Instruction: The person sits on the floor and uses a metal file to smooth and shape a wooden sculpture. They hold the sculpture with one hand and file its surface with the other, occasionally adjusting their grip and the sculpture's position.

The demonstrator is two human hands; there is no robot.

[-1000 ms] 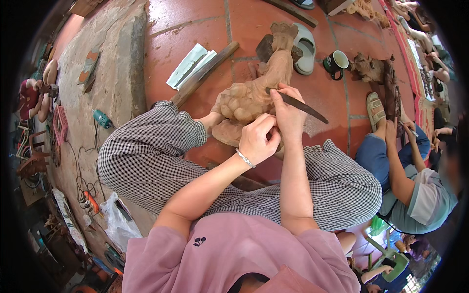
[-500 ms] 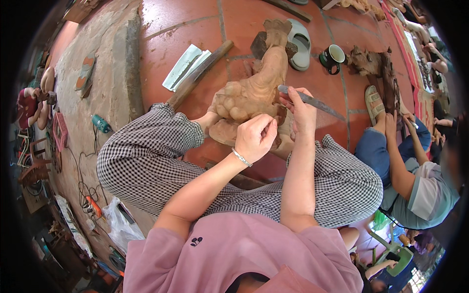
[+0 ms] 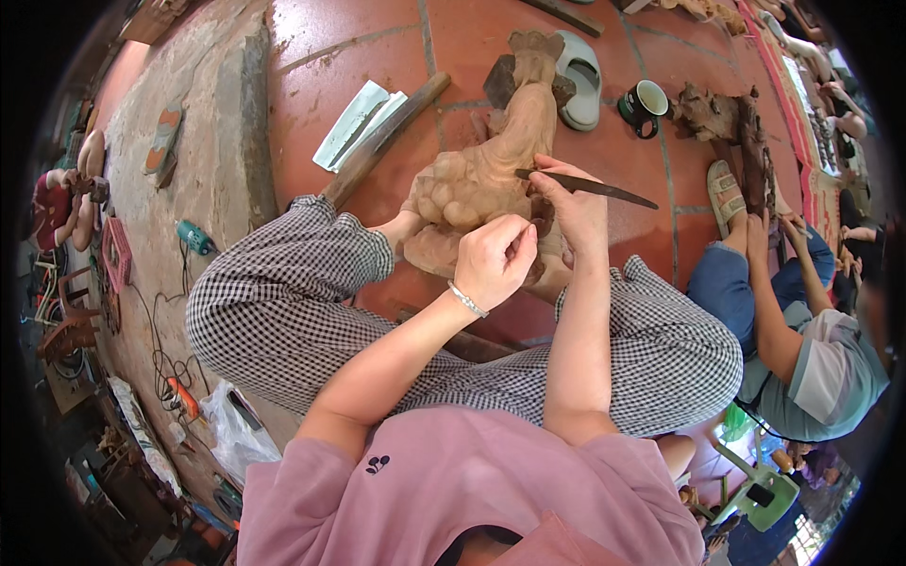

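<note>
A brown wooden carving (image 3: 478, 182) lies on the floor between my feet, with rounded knobs on its near part and a narrower neck reaching away from me. In my right hand (image 3: 580, 215) is a long, dark, tapered file (image 3: 604, 188), held between thumb and fingers. Its left end meets the carving's right side, or nearly so; its point sticks out to the right. My left hand (image 3: 493, 257) is closed at the carving's near edge, a bracelet on its wrist. Whatever those curled fingers hold, if anything, is hidden.
Beyond the carving lie a grey-green slipper (image 3: 578, 82) and a dark mug (image 3: 645, 106). A wooden bar (image 3: 392, 137) rests beside folded paper (image 3: 357, 125) on the left. Rough dark wood (image 3: 714, 115) and a seated person (image 3: 819, 363) are at right.
My right hand has shifted slightly left and the file has turned closer to level, its left end now nearer the carving. My left hand stays almost where it was.
</note>
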